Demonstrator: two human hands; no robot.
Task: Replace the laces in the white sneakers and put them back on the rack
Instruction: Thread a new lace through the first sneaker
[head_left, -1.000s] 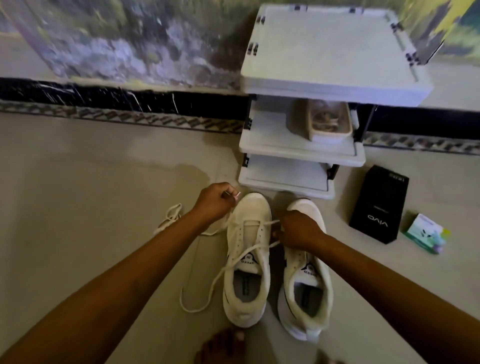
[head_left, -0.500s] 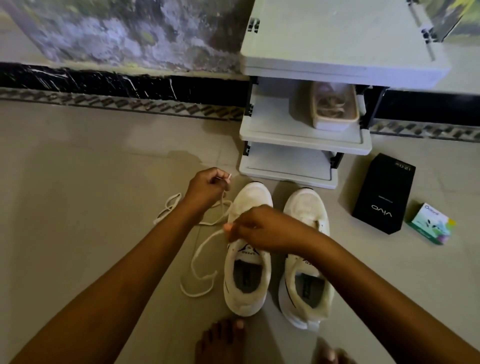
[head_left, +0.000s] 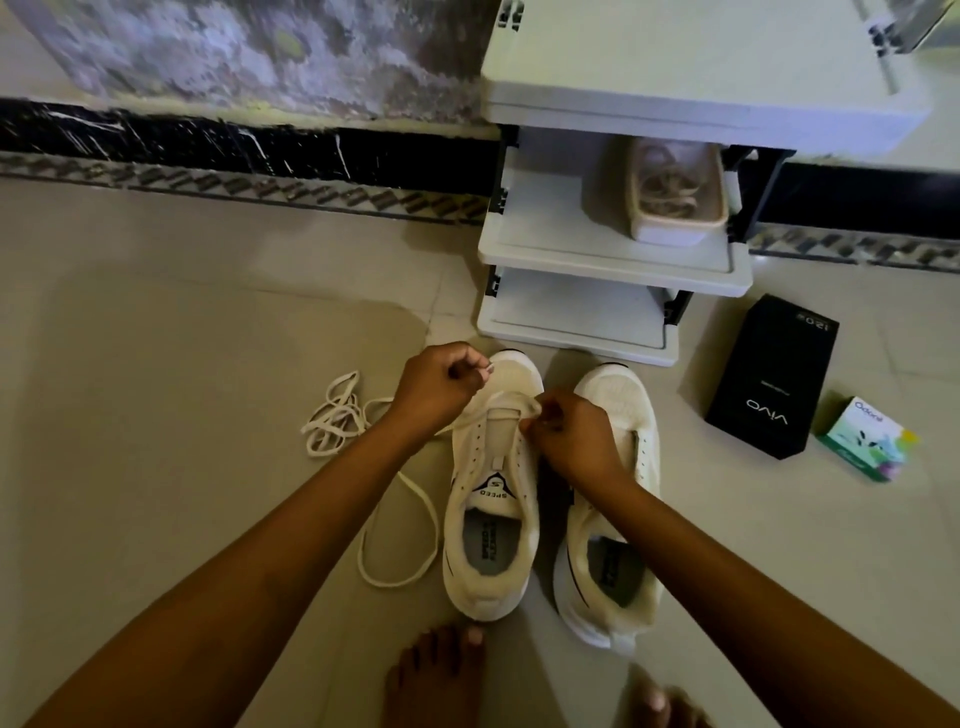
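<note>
Two white sneakers stand side by side on the floor, toes toward the rack. The left sneaker has a white lace crossing only its lowest eyelets near the toe; the rest trails in a loop on the floor to the left. My left hand pinches one lace end above the toe. My right hand pinches the lace at the right eyelets of that shoe. The right sneaker is partly hidden under my right wrist. The white rack stands just beyond the shoes.
A bundled loose lace lies on the floor left of the shoes. A tub with laces sits on the rack's middle shelf. A black phone box and a small green box lie at the right. My bare feet are at the bottom.
My right hand moved from over the left shoe's tongue up to its toe-end eyelets. The lace loop on the floor lies further out. The left hand stays near the toe.
</note>
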